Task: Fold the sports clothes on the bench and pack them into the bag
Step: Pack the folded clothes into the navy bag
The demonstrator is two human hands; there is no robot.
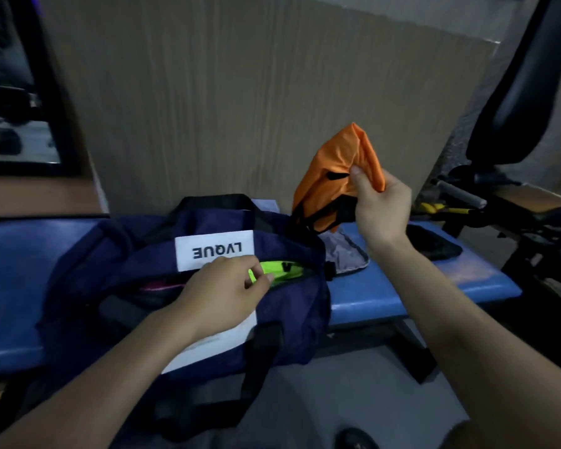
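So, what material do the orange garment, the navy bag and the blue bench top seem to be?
Orange garment: thin, smooth synthetic, probably polyester; it has a slight sheen and soft folds.
Navy bag: matte woven fabric, likely nylon or canvas; it sags and creases.
Blue bench top: padded vinyl or faux leather, judging by its glossy, rounded edge.

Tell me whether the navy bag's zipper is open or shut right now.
Open. The navy bag gapes along its top, showing a neon green garment inside, with the left hand at the opening.
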